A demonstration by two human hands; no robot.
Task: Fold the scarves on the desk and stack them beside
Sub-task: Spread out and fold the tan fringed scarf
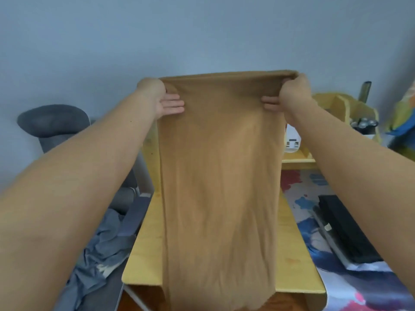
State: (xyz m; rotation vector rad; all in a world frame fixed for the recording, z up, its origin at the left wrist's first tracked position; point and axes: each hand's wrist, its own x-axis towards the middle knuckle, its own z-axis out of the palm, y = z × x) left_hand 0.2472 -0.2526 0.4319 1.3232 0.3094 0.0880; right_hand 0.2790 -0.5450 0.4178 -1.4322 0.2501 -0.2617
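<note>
Two bare arms reach forward from the lower corners of the head view, and between them hangs one tan scarf [220,176]; at the far left a grey chair [54,122] stands against the pale wall [202,30], with crumpled grey-blue cloth [98,248] heaped on its seat just beside the bench's left edge; the left hand [160,101] holds the scarf's upper left corner, its fingers [174,106] lying straight and close together over the near face of the fabric while the thumb is hidden behind the cloth; the scarf is stretched fairly taut along its top edge between the two hands, held up well above the yellow wooden bench [146,261], and it hangs straight down in a long panel that covers the middle of the bench and runs past the bench's front edge, out of the bottom of the view; the right hand [289,95] grips the upper right corner, its fingers [270,103] curled onto the near face of the scarf, with the top edge bunched over the knuckles; behind that hand a small white object [292,138] sits on a raised shelf [298,159]; to the right a colourful patterned mat [301,198] covers the bench, with a black keyboard [345,230] lying on it; at the far right stands a yellow wooden organiser [345,108].
</note>
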